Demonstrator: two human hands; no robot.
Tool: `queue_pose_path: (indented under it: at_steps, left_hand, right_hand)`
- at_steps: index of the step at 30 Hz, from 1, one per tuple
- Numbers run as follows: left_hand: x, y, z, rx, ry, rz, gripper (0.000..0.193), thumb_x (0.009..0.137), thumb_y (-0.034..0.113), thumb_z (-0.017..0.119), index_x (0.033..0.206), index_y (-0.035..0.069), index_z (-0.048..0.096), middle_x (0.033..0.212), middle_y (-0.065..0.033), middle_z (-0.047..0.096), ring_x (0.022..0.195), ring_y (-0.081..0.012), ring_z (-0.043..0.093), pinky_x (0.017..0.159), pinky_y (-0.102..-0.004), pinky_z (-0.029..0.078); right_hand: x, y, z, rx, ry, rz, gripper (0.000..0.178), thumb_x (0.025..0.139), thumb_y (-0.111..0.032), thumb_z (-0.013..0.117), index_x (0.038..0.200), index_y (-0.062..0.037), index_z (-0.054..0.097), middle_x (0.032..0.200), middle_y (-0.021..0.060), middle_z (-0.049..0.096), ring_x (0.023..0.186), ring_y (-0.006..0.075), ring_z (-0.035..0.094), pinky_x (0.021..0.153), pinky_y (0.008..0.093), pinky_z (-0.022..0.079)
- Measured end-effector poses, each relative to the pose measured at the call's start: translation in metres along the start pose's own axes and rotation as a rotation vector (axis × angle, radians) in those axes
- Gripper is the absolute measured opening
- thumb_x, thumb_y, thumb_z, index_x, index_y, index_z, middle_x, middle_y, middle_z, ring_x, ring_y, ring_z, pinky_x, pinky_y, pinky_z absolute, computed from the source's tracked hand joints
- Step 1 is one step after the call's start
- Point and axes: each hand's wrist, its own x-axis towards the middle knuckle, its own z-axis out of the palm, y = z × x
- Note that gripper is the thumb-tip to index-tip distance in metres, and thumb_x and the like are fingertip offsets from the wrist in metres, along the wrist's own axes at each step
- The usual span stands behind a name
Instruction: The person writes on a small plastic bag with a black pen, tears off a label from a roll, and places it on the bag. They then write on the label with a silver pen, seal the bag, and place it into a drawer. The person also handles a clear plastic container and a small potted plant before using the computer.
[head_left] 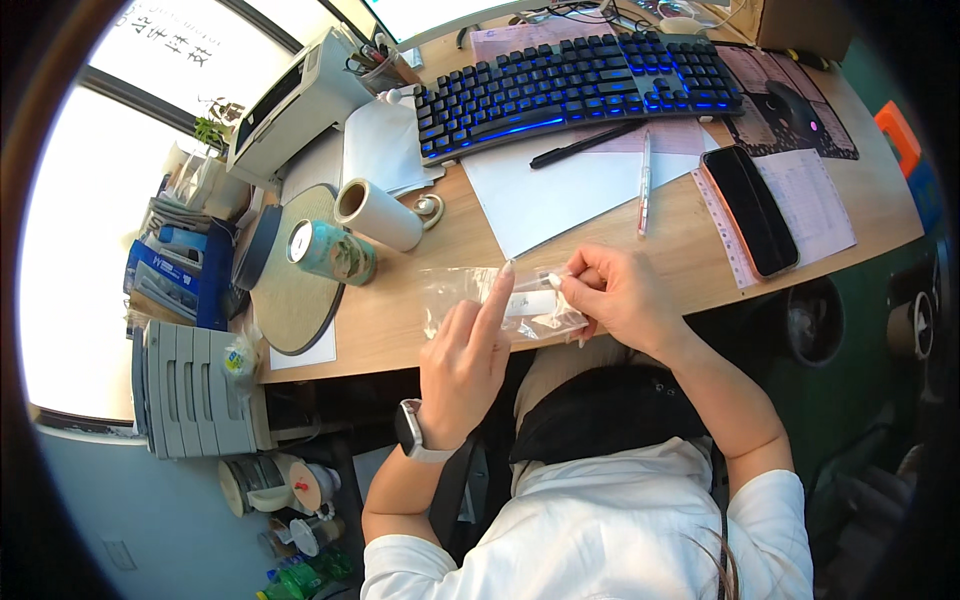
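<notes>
While the right hand (612, 297) pinches the right end of the clear plastic bag (447, 292) between thumb and forefinger, the left hand (464, 348) sits at its near side, index finger extended; can't tell if it grips film. Bag's at the desk (385, 345) front edge, between both hands. I'd pinch lightly, tension film evenly, avoid tearing. Film looks thin, glossy, crinkled; white rectangular label (531, 303) looks flat. Desk: wood-grained. Nearby can (332, 253): cylindrical, printed.
</notes>
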Motion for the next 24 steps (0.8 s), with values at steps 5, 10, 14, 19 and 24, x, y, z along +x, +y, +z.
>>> queue_pose_path:
  at_steps: [5, 10, 14, 19, 24]
  left_hand:
    - [-0.003, 0.005, 0.014, -0.008, 0.041, 0.061, 0.055, 0.077, -0.011, 0.054, 0.129, 0.001, 0.044, 0.071, -0.0107, 0.048, 0.06, -0.0207, 0.049, 0.054, -0.0309, 0.044]
    - [-0.003, 0.009, 0.026, -0.141, 0.128, 0.03, 0.052, 0.075, -0.011, 0.056, 0.125, -0.002, 0.043, 0.071, -0.0111, 0.049, 0.059, -0.0228, 0.05, 0.052, -0.0328, 0.043]
    - [-0.002, 0.018, 0.031, -0.221, 0.192, 0.014, 0.051, 0.075, -0.011, 0.056, 0.123, -0.002, 0.044, 0.07, -0.0114, 0.05, 0.058, -0.0244, 0.05, 0.05, -0.0345, 0.042]
    - [0.002, 0.029, 0.035, -0.411, 0.266, -0.133, 0.048, 0.076, -0.011, 0.057, 0.122, -0.001, 0.045, 0.071, -0.0109, 0.05, 0.057, -0.024, 0.049, 0.051, -0.0322, 0.04]
    - [0.005, 0.038, 0.04, -0.351, 0.284, 0.052, 0.053, 0.069, -0.011, 0.059, 0.12, 0.0, 0.048, 0.072, -0.0081, 0.051, 0.059, -0.0224, 0.049, 0.054, -0.033, 0.037]
  right_hand:
    - [0.003, 0.013, -0.001, 0.263, -0.015, -0.025, 0.013, 0.09, -0.011, 0.055, 0.087, 0.0022, 0.054, 0.071, 0.0066, 0.062, 0.057, 0.0093, 0.06, 0.049, 0.0214, 0.051]
    - [-0.006, 0.032, 0.015, 0.265, 0.053, -0.057, 0.013, 0.09, -0.014, 0.057, 0.091, -0.0004, 0.057, 0.074, 0.0028, 0.061, 0.06, 0.0041, 0.054, 0.052, 0.0179, 0.046]
    - [-0.007, 0.037, 0.027, 0.197, 0.129, -0.171, 0.012, 0.088, -0.011, 0.059, 0.085, -0.0003, 0.06, 0.075, -0.0001, 0.058, 0.064, 0.0028, 0.051, 0.056, 0.017, 0.041]
    - [-0.013, 0.039, 0.019, 0.134, 0.182, -0.344, 0.015, 0.085, -0.012, 0.064, 0.093, 0.0004, 0.066, 0.081, -0.0005, 0.049, 0.07, 0.0046, 0.049, 0.059, 0.018, 0.039]
    - [-0.009, 0.038, 0.012, 0.233, 0.096, -0.279, 0.021, 0.089, -0.014, 0.059, 0.099, 0.0026, 0.065, 0.084, 0.0011, 0.057, 0.072, 0.0054, 0.052, 0.067, 0.0191, 0.046]
